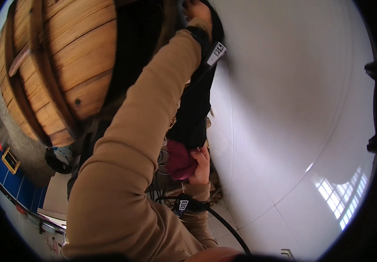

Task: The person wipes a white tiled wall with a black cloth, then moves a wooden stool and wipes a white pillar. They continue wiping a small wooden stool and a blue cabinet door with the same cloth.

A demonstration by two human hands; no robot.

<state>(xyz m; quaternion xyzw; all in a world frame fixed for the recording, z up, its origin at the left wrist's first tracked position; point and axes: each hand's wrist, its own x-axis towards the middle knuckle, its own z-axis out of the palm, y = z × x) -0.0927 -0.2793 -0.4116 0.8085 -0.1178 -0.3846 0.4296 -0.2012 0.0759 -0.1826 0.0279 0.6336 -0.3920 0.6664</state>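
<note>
My left hand (200, 13) is at the top edge beside a black cloth (191, 114), its fingers curled and partly cut off by the frame; whether it grips anything is unclear. The black cloth hangs down along the white wall, behind my left forearm. Lower down, my right hand (202, 163) pinches the cloth's lower end, where a maroon fabric part (180, 160) bunches against the fingers. Both wrists wear black straps with printed tags. My left sleeve hides part of the cloth.
A rounded wooden-plank piece with battens (77, 65) stands at the upper left. A white tiled wall (290, 114) rises on the right. Below my right wrist runs a black cable (227, 226). Dry scraps lie on the floor by the wall. Blue tiles (26, 193) show at far left.
</note>
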